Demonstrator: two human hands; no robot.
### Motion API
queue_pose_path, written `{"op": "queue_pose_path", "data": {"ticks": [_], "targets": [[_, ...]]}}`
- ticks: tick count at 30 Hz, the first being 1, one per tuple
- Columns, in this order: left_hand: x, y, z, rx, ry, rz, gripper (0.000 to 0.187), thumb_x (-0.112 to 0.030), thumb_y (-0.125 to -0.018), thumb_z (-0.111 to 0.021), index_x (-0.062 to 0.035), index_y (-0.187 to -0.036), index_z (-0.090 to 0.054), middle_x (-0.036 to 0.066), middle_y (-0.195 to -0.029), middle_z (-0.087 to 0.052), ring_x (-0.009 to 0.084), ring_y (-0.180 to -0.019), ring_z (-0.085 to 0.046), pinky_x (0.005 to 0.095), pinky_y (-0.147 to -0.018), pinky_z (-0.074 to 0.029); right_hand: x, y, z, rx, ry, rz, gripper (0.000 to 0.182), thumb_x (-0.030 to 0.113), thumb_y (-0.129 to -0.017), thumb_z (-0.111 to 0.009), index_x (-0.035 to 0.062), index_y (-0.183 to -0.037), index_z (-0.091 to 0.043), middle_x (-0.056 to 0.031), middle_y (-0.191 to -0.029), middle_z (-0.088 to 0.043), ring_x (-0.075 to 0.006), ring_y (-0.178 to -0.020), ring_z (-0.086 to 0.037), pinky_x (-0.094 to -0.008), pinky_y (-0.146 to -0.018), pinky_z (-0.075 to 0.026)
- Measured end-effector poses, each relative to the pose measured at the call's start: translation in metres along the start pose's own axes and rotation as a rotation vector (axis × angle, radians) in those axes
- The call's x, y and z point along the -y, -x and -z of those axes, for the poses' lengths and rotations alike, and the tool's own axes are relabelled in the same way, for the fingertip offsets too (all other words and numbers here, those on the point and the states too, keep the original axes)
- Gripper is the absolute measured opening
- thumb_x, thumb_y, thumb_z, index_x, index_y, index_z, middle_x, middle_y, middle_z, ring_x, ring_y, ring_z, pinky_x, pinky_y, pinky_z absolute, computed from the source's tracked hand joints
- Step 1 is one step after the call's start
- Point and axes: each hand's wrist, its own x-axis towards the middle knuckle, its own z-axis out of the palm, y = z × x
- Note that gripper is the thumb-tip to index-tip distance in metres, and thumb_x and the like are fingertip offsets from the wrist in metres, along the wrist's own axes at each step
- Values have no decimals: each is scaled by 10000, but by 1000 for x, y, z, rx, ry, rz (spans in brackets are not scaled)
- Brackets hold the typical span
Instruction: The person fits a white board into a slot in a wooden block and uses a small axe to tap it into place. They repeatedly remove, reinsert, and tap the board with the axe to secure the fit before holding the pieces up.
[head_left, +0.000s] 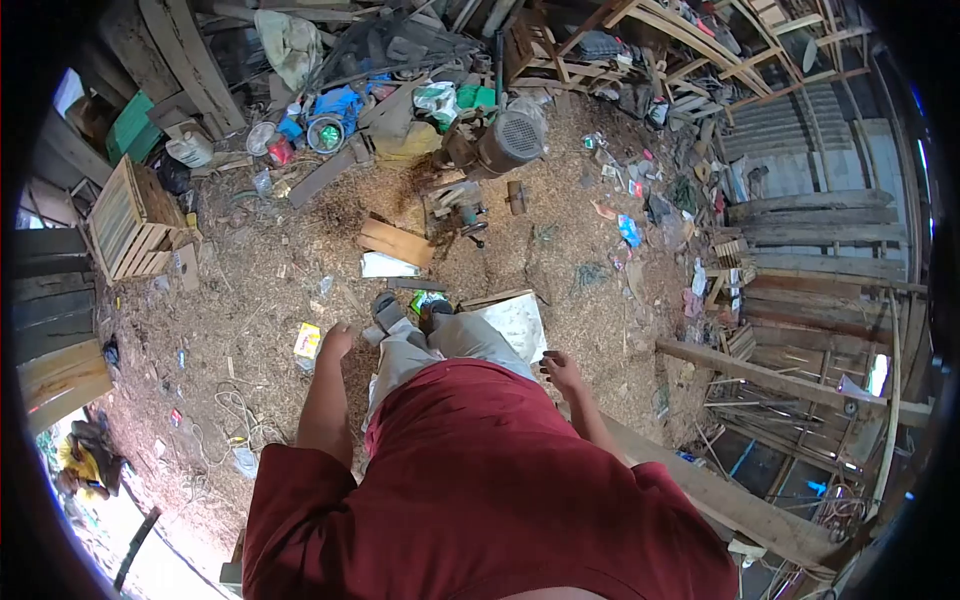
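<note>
My left hand [340,341] hangs beside my left thigh, above the dirt floor. Its fingers point down and are mostly out of sight. A yellow and white packet [308,340] lies on the ground just left of it. My right hand [562,371] hangs at my other side, fingers apart and nothing in them. Close to it, a pale flat board [512,325] lies by my legs. Ahead of my feet are a brown wooden board [396,243], a white piece [389,265] and a machine [458,208] with a handle.
A cylindrical motor-like unit with a perforated end [516,137] stands beyond the machine. To the left sits a slatted wooden crate [135,220]. Buckets, bags and scrap line the far wall. Litter and a blue packet [628,231] lie right. A long timber beam [770,368] juts in from the right.
</note>
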Motion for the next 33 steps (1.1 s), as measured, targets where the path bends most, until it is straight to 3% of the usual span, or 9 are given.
{"op": "queue_pose_path", "data": {"ticks": [4,10,14,23,26,27,30,32,33], "targets": [[-22,-26,-3,54,173,-85,487,-410,-1031,-614,-20,-1311,-693,250,-1220,-763,433,-1161,-724,492,-979,-562,21,9,1,-94,-226,-15,362,279,-1123,-603,79,-1420,-653,-91,-1248,-763,-222,-1112,-740,-387,-895,-574],[-33,-36,-33,-35,270,-279,411,-360,-1034,-646,-29,-1263,-727,199,-1004,-782,289,-760,-741,424,-722,-578,99,14,13,-133,-270,200,382,268,-1130,-606,54,-1446,-632,-106,-1261,-757,-219,-1113,-736,-372,-913,-570],[-18,-12,-35,124,283,-94,443,-383,-1038,-616,-7,-1236,-741,238,-1063,-781,358,-952,-769,456,-867,-586,140,5,20,-101,-248,304,371,239,-1135,-600,45,-1450,-629,-99,-1283,-755,-212,-1130,-733,-361,-921,-570],[68,59,-45,77,430,-3,415,-357,-997,-578,19,-1094,-724,265,-1048,-760,403,-993,-746,538,-841,-555,215,-52,52,-14,-168,450,377,263,-1136,-607,47,-1444,-631,-89,-1283,-757,-203,-1140,-735,-353,-936,-570],[69,70,-46,-69,55,-58,232,-193,-947,-677,11,-1047,-725,250,-1037,-760,426,-1011,-736,531,-918,-582,244,-86,61,75,-117,465,376,266,-1135,-611,53,-1444,-633,-86,-1281,-757,-200,-1140,-736,-353,-934,-570],[58,76,-44,-64,-365,-167,195,-157,-913,-716,-8,-1038,-733,252,-1049,-748,448,-1029,-726,537,-966,-581,256,-98,64,109,-96,480,376,269,-1136,-608,53,-1442,-635,-82,-1271,-757,-197,-1136,-734,-353,-942,-568],[40,83,-54,-160,-555,-306,180,-152,-925,-714,-8,-1031,-733,237,-1014,-755,445,-1017,-728,549,-957,-579,287,-138,70,214,-74,501,375,275,-1136,-609,50,-1435,-638,-78,-1271,-754,-196,-1138,-729,-355,-947,-564],[14,78,-92,-242,-477,-257,147,-137,-949,-691,-19,-1020,-744,228,-990,-768,443,-972,-744,568,-913,-595,306,-167,79,281,-47,529,374,260,-1133,-612,34,-1430,-636,-78,-1259,-756,-183,-1119,-723,-337,-917,-556],[-5,77,-106,-377,13,-114,174,-161,-974,-656,-35,-1042,-755,233,-1007,-774,441,-981,-749,578,-917,-594,315,-180,86,321,-31,543,374,246,-1130,-615,19,-1426,-634,-78,-1248,-759,-170,-1101,-717,-320,-887,-547]]}}
